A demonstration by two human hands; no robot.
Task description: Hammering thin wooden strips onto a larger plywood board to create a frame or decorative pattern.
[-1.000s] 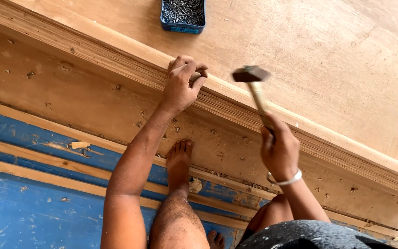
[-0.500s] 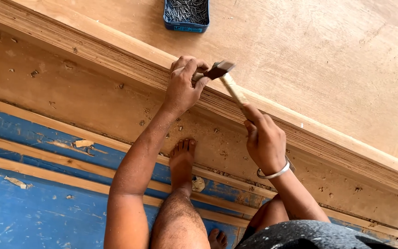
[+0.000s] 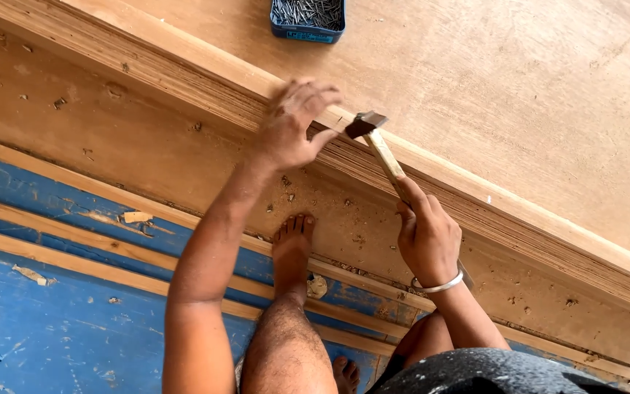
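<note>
My right hand grips the wooden handle of a hammer, whose dark head sits just above the edge of a stack of plywood sheets. A narrow wooden strip runs along that edge. My left hand rests on the strip just left of the hammer head, fingers pinched as if on a nail, though the nail itself is too small to see. A metal bangle circles my right wrist.
A blue box of nails sits on the plywood top at the far edge. My bare foot stands on a lower wooden board. Blue-painted boards with wood scraps lie at the lower left.
The hammer swung down from a raised position at the right to the strip beside my left hand, and now sits slightly back from my fingers. My left hand stayed on the strip.
</note>
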